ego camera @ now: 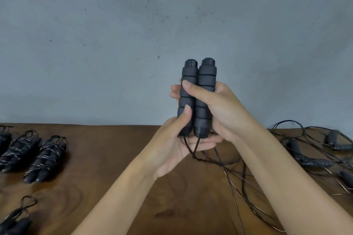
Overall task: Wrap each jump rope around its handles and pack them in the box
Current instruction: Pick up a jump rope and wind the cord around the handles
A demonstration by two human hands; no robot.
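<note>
ideally the two handles (197,97) stay pressed side by side and upright while the first turns of cord go on snug near their lower ends, so nothing slips. right hand (219,112) wraps both handles at mid-height and left hand (172,145) pinches their base, held up above the table (118,158). they are dark, ribbed foam grips with capped tops, and their thin black cord (229,173) trails loose onto the wood.

Two black ribbed handles (197,97) stand upright, touching, rope (225,170) trailing below unwound.
</note>
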